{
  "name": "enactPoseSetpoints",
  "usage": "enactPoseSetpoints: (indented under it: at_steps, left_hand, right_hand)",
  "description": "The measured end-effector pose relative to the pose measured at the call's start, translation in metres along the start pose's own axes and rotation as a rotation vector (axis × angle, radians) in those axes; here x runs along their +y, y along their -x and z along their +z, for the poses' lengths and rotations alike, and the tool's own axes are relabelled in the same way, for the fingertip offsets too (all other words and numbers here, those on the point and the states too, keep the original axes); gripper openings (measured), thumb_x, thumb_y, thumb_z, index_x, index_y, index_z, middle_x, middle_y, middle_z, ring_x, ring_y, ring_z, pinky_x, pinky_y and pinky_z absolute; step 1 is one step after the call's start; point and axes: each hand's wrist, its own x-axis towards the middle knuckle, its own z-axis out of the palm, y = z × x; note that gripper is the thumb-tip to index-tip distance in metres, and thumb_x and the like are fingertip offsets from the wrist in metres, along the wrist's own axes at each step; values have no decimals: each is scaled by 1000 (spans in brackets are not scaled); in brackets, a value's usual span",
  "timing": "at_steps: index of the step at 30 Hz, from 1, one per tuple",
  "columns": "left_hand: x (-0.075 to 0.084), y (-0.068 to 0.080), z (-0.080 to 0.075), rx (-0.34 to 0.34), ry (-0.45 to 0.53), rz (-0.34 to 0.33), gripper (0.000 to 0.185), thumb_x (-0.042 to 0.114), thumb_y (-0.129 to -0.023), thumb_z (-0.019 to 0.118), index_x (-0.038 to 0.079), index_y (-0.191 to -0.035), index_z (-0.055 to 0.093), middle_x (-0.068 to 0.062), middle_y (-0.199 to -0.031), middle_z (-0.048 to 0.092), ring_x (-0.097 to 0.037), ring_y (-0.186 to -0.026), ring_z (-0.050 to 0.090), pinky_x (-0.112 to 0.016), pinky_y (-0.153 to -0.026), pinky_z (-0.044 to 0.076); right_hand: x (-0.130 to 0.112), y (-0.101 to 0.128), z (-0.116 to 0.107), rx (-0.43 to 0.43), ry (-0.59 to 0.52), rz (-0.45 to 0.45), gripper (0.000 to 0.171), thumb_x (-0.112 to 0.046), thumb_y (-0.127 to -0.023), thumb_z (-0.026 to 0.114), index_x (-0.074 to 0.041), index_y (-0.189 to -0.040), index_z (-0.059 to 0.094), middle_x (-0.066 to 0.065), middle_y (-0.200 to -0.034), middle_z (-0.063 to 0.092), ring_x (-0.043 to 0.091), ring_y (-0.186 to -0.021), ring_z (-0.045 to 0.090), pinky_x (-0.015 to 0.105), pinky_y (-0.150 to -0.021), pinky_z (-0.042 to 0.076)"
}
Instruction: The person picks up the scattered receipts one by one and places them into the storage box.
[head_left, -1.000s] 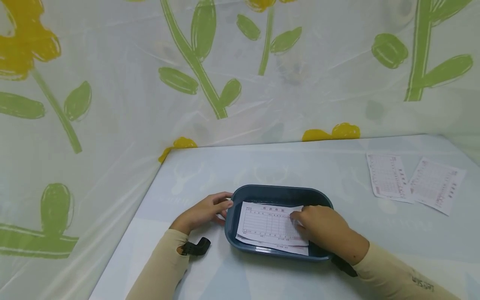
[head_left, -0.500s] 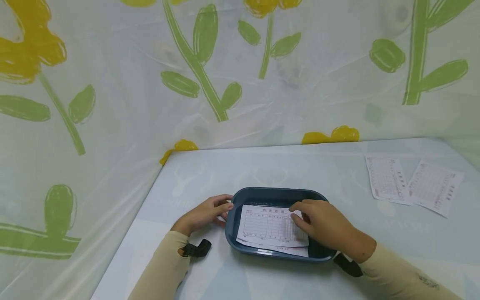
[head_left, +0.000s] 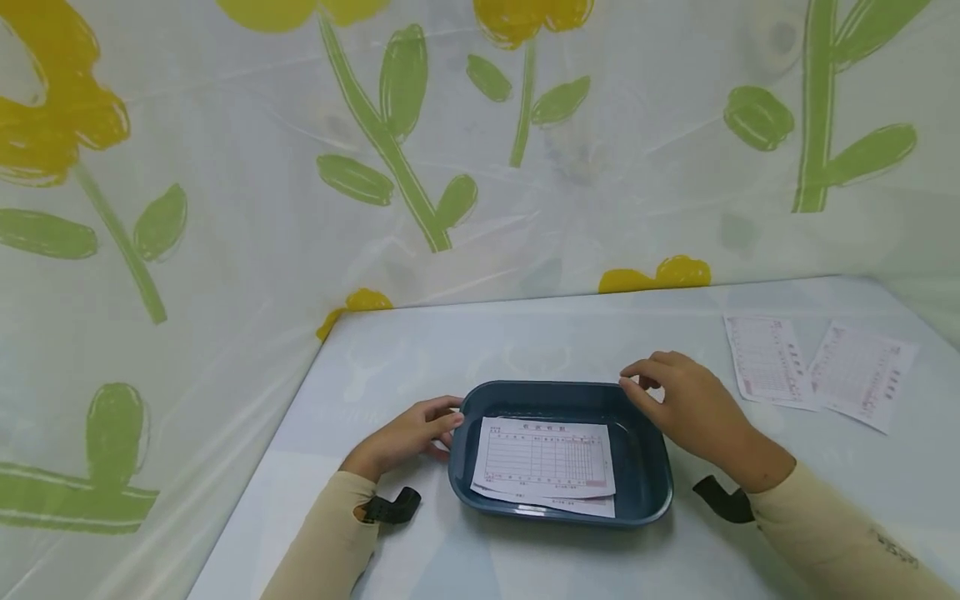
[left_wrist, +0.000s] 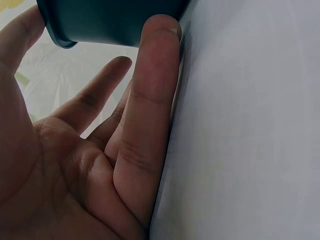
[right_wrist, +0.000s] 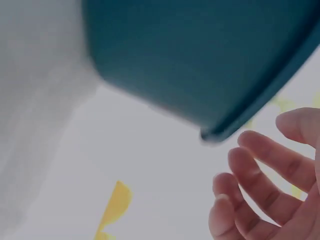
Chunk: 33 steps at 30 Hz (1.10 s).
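Observation:
A dark blue tray sits on the table near me, with several printed paper forms stacked flat inside. My left hand rests against the tray's left end. In the left wrist view its straight fingers touch the tray's wall. My right hand hovers by the tray's far right corner with loosely curled fingers, holding nothing. The right wrist view shows its fingers apart from the tray's underside.
Two more printed slips lie side by side at the right back of the pale table. A plastic sheet printed with flowers hangs close behind and along the left edge.
My right hand has lifted off the top form in the tray and moved back and right, past the far right corner. The form stays flat. My left hand has not moved.

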Motion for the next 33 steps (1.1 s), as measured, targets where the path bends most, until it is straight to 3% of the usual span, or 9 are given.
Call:
enactPoseSetpoints:
  at_steps: [6, 17, 28, 33]
  left_hand:
    - [0, 0, -1, 0, -3, -10, 56, 43, -101, 55, 12, -146, 47, -12, -120, 65, -18, -92, 66, -39, -86, 60]
    - [0, 0, -1, 3, 0, -6, 56, 43, -101, 55, 11, -146, 47, -12, -119, 65, -18, -92, 66, -40, -85, 60]
    - [-2, -1, -1, 9, 10, -11, 55, 43, -100, 56, 12, -145, 49, -10, -116, 65, -18, -91, 65, -39, -85, 60]
    - [-2, -1, -1, 19, 12, -2, 54, 43, -100, 56, 13, -144, 50, -9, -115, 65, -19, -91, 65, -39, -84, 60]
  right_hand:
    - [22, -6, -5, 0, 19, 50, 25, -20, -93, 69, -5, -112, 73, 18, -107, 69, 37, -105, 58, 54, -86, 55]
    - [66, -12, -4, 19, 68, 138, 40, -16, -93, 66, 2, -128, 62, 33, -127, 55, 51, -116, 49, 68, -99, 42]
    - [114, -11, -8, -113, 33, 309, 56, -17, -98, 56, 8, -145, 40, 42, -143, 34, 62, -128, 31, 75, -105, 29]
    - [131, -12, -12, -215, -25, 404, 69, -26, -101, 50, 13, -151, 22, 45, -146, 25, 63, -133, 24, 76, -107, 25]
